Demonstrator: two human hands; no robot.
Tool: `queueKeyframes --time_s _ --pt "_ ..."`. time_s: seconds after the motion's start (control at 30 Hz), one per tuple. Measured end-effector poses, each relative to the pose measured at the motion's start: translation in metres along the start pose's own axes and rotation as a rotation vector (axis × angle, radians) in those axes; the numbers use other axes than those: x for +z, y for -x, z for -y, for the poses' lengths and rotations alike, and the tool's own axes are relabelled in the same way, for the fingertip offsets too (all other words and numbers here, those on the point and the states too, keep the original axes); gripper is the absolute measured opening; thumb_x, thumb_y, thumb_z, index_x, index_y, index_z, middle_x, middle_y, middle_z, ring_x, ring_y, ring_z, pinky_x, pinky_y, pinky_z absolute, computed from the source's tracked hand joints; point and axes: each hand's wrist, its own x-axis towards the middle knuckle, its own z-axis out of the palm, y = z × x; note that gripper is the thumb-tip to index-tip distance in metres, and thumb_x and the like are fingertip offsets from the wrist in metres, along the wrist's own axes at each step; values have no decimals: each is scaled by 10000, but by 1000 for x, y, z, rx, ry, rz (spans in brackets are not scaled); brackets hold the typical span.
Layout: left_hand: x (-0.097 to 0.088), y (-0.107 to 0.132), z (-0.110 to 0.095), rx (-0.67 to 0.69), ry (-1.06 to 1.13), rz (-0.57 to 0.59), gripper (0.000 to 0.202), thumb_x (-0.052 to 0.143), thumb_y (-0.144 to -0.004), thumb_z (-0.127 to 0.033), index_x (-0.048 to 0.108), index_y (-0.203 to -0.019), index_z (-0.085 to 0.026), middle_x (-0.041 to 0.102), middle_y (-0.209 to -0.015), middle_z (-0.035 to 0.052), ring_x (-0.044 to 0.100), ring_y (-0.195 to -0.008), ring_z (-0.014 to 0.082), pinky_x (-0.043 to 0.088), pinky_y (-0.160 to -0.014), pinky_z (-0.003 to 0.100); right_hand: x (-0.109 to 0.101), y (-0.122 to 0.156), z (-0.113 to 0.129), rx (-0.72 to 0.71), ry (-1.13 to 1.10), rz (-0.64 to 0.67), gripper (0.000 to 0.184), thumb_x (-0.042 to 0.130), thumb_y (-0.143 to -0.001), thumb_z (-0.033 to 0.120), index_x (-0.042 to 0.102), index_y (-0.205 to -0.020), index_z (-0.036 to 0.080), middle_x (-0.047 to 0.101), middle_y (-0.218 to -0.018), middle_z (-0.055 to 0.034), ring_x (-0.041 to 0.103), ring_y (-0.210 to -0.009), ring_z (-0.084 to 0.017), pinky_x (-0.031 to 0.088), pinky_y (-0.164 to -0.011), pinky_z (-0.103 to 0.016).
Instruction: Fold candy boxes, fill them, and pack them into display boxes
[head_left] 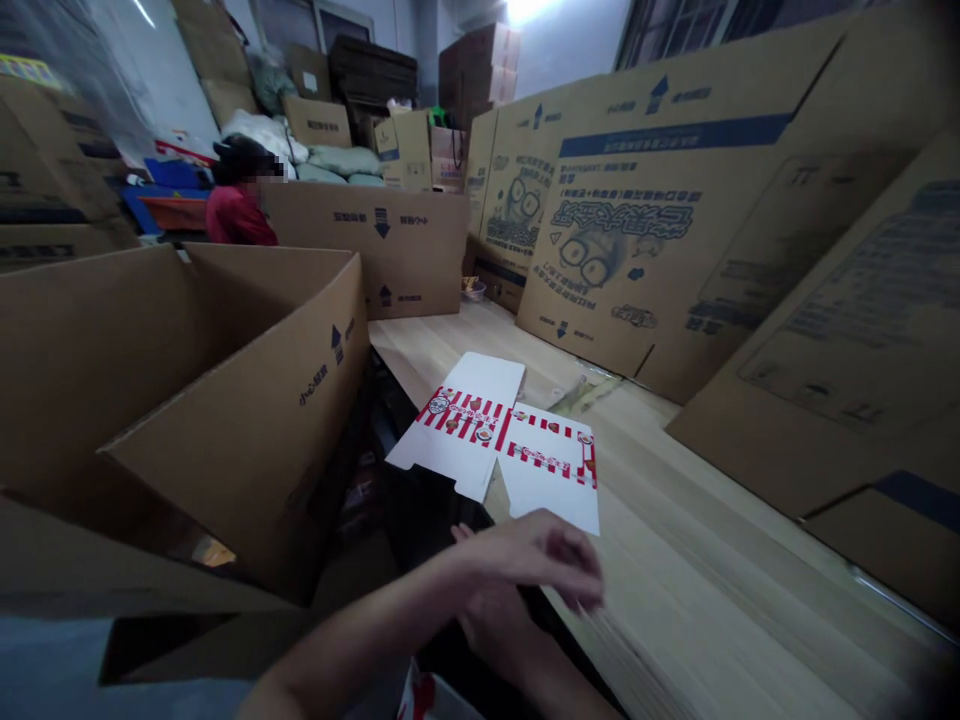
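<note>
A flat die-cut white carton blank (pixel 495 440) with red stripes and small food pictures lies on a pale wood-grain table top (pixel 697 560). My left hand (pixel 544 565) reaches in from the lower left, its fingers loosely curled and blurred, just below the blank's near edge. It holds nothing I can see. My right hand (pixel 487 630) lies partly hidden under my left hand in dim light, and its fingers do not show clearly.
A large open cardboard box (pixel 247 400) stands at the left of the table. Big printed cardboard sheets (pixel 637 230) lean along the right side. At the back, a person in a red top (pixel 240 215) sits beyond a carton, among sacks and stacked boxes.
</note>
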Motion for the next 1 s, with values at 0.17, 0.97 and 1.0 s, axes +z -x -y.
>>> queueKeyframes --time_s 0.17,0.97,1.0 --pt "-92 19 54 -13 -948 -44 1104 853 -535 -453 328 -1465 -173 296 -1518 240 223 -1398 440 233 -1071 627 -22 21 4 38 51 383 550 704 -751 224 567 -1264 83 432 -1434 -232 393 -1343 -363 373 -1097 -523" --pt "-186 -32 88 -8 -1187 184 791 750 -563 -138 511 -1317 -165 532 -1359 195 489 -1251 362 420 -986 442 8 -124 -17 -139 304 57 406 272 -939 30 655 -806 38 658 -894 -99 604 -922 -183 484 -791 -351" --pt "-187 -28 90 -7 -1190 211 806 755 -562 -161 500 -1327 -180 546 -1349 179 510 -1231 350 430 -976 425 6 -121 -16 -152 308 49 413 264 -941 24 655 -809 43 654 -899 -91 603 -901 -170 482 -776 -337"
